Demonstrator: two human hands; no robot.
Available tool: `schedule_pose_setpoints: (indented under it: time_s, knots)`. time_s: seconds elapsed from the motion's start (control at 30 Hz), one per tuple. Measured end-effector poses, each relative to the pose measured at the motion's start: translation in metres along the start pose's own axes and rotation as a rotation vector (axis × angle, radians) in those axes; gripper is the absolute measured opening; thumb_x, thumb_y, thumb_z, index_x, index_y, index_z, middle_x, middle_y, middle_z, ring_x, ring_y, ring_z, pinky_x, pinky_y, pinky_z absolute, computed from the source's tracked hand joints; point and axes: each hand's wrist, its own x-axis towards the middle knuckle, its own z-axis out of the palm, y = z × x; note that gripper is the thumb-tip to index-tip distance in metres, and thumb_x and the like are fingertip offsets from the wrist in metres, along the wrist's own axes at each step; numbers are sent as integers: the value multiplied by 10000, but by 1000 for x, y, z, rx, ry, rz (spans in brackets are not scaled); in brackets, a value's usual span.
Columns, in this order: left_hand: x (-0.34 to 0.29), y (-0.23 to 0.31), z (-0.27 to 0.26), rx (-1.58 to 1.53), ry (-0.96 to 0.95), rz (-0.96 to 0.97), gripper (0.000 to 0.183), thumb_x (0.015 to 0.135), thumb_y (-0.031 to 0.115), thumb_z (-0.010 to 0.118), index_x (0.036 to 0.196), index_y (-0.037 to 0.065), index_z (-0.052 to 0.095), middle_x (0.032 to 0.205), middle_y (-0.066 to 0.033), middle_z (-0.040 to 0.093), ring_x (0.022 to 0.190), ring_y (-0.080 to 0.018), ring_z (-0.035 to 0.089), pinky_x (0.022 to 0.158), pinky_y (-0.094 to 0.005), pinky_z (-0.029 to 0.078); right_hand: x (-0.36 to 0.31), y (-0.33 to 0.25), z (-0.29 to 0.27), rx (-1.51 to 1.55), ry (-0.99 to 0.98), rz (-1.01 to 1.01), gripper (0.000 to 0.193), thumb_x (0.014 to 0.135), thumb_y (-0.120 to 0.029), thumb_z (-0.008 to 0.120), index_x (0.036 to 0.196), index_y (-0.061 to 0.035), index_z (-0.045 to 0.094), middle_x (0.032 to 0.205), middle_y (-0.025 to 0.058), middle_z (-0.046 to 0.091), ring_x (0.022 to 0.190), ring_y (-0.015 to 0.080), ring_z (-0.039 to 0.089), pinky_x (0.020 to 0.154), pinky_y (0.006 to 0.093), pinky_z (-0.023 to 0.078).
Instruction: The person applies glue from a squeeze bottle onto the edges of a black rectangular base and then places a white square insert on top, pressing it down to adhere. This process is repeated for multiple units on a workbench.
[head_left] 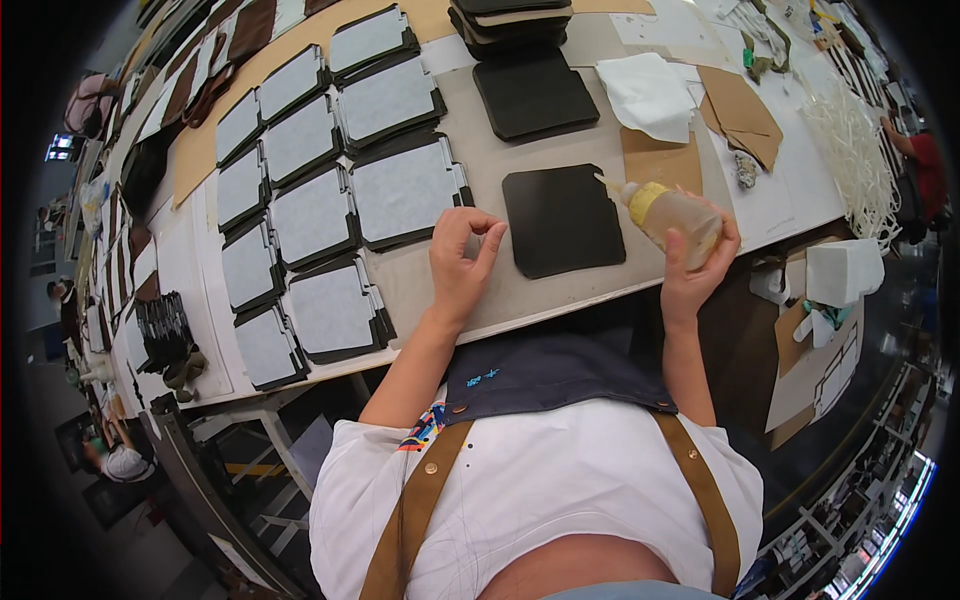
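My right hand [698, 250] is wrapped around a translucent squeeze bottle [690, 222] with a yellow collar, tilted so its thin nozzle points left. The nozzle tip is at the notched upper right corner of a flat black panel [562, 225]; whether it touches cannot be told. This panel lies on the table in front of me. Just left of it, my left hand [465, 252] is closed with curled fingers and thumb bent in, and nothing shows in it. Behind the panel lies a stack of similar black panels [530, 95].
Several black pieces with pale grey faces [405, 190] lie in rows at the left. A taller dark stack [510, 22] stands at the back. White cloth [645, 95], brown card [740, 115] and a bundle of white strips [850, 155] are at the right. The table's front edge [560, 308] runs before me.
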Motion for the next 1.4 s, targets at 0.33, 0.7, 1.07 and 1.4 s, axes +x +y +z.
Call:
schedule_pose_setpoints:
  time_s: [0.33, 0.7, 1.07, 1.4]
  knots:
    - [-1, -1, -4, 7, -28, 7, 90, 890, 58, 727, 875, 19, 647, 865, -61, 632, 816, -191, 568, 771, -305, 460, -4, -5, 19, 35, -113, -80, 581, 894, -89, 757, 1338, -24, 388, 1294, 202, 564, 1248, 309, 578, 1080, 424, 437]
    - [-1, 0, -5, -14, 4, 2, 110, 856, 98, 753, 846, 57, 651, 831, -51, 638, 804, -229, 570, 778, -350, 445, -9, -11, 52, 108, -231, -147, 637, 863, -72, 787, 1349, -23, 379, 1288, 209, 569, 1223, 343, 604, 1047, 435, 479]
    - [-1, -1, -8, -8, 39, 1, 107, 862, 110, 748, 848, 69, 650, 822, -51, 637, 795, -242, 584, 786, -362, 442, 16, -17, 65, 321, -312, 39, 655, 900, -139, 764, 1417, -22, 380, 1311, 183, 570, 1277, 312, 568, 1071, 411, 454]
    - [0, -2, -8, -23, 64, 3, 112, 869, 108, 741, 839, 64, 643, 812, -54, 631, 779, -242, 579, 776, -361, 443, 61, 2, 60, 418, -483, 216, 660, 917, -178, 746, 1470, -52, 408, 1319, 172, 586, 1281, 285, 580, 1065, 369, 449]
